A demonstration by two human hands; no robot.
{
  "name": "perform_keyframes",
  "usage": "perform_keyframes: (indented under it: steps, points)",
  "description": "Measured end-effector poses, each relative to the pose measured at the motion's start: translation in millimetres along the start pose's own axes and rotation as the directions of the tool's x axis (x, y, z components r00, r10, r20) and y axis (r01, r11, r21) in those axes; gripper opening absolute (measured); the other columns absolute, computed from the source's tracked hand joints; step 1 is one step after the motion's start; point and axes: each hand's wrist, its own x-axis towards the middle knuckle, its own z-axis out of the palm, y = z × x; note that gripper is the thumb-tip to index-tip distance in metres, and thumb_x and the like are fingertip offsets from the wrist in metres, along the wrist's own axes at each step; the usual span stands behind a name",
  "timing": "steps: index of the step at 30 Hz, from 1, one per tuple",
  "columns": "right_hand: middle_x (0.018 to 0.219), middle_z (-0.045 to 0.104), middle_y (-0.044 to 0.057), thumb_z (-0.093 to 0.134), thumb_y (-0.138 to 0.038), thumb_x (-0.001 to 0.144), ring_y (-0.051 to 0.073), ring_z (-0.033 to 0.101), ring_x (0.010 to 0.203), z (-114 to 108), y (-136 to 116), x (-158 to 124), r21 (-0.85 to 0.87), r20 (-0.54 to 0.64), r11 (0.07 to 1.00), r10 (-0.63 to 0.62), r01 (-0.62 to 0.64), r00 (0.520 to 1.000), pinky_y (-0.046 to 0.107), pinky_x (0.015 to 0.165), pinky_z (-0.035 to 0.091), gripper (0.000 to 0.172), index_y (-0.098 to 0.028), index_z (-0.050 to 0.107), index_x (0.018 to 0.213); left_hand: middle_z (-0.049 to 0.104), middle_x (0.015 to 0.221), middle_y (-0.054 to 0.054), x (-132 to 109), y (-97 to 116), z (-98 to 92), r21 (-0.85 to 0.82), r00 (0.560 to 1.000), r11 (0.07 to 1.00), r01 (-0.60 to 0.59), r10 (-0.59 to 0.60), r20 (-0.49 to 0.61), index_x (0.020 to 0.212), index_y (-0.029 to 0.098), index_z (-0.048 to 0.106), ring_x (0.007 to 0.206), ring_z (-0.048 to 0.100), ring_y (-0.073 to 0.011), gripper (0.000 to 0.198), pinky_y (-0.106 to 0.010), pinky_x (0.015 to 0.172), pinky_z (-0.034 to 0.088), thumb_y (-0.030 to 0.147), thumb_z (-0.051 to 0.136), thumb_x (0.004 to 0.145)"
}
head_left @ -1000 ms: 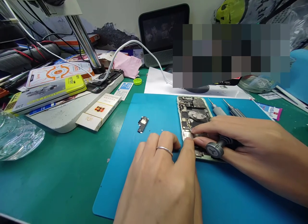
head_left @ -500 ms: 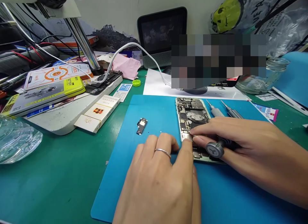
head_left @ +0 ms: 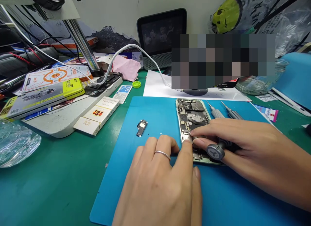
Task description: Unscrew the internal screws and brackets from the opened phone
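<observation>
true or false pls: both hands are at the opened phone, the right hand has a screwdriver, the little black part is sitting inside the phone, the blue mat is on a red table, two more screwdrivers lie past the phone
1. Both hands are at the opened phone: true. The left hand and right hand meet at its lower half.
2. The right hand holds a screwdriver: true.
3. The small black part sits inside the phone: false. It lies apart on the blue mat, left of the phone.
4. The mat lies on a red table: false. The table is green.
5. Two spare screwdrivers lie beyond the phone: true, on the mat.
</observation>
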Motion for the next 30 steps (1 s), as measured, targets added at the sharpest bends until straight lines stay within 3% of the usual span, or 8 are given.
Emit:
perform_keyframes:
  steps: [4,12,19,22,30]
  points:
    - [0.109,0.101,-0.003,0.056,-0.015,0.118,0.020,0.099,0.089,-0.3,2.0,-2.5,-0.003,-0.009,1.000,-0.002,0.002,1.000,0.031,0.073,0.075,0.038,-0.029,0.091,0.112,0.083,0.120,-0.007,-0.3,-0.3,0.8,0.001,1.000,1.000,-0.004,0.005,-0.014,0.157,0.029,0.089,0.098,0.077,-0.0317,0.058,-0.050,0.072,0.063,0.014,0.050,0.118]
    - [0.105,0.100,-0.004,0.059,-0.014,0.101,0.023,0.098,0.084,5.1,3.8,-2.1,0.009,-0.016,1.000,-0.023,0.023,1.000,0.031,0.074,0.076,0.035,-0.032,0.087,0.113,0.082,0.119,-0.007,0.2,-0.4,-2.2,0.018,1.000,1.000,-0.001,0.001,0.006,0.156,0.028,0.089,0.098,0.075,-0.0316,0.056,-0.049,0.074,0.063,0.015,0.049,0.118]
    - [0.100,0.098,-0.004,0.062,-0.013,0.106,0.019,0.094,0.078,1.4,-1.7,2.7,0.023,-0.011,0.999,0.030,-0.030,0.999,0.030,0.059,0.066,0.033,-0.028,0.090,0.113,0.082,0.122,-0.008,0.3,0.6,-3.7,0.004,0.999,1.000,0.006,-0.006,0.034,0.152,0.029,0.089,0.098,0.079,-0.0334,0.054,-0.050,0.073,0.065,0.018,0.047,0.121]
    - [0.100,0.098,-0.006,0.063,-0.013,0.106,0.017,0.095,0.079,2.1,-0.9,1.2,0.033,-0.018,0.999,0.031,-0.030,0.999,0.029,0.059,0.066,0.033,-0.028,0.091,0.114,0.081,0.120,-0.008,0.1,1.1,-2.6,0.013,1.000,1.000,0.006,-0.006,-0.002,0.149,0.029,0.090,0.097,0.079,-0.0333,0.054,-0.049,0.072,0.064,0.019,0.046,0.120]
    - [0.100,0.098,-0.005,0.063,-0.012,0.104,0.019,0.095,0.079,2.4,2.5,-0.5,0.027,-0.017,0.999,0.032,-0.031,0.999,0.031,0.060,0.067,0.033,-0.029,0.091,0.112,0.081,0.121,-0.008,0.2,0.6,-5.7,0.008,1.000,1.000,0.000,0.000,0.021,0.154,0.029,0.088,0.101,0.079,-0.0327,0.053,-0.048,0.074,0.065,0.019,0.050,0.120]
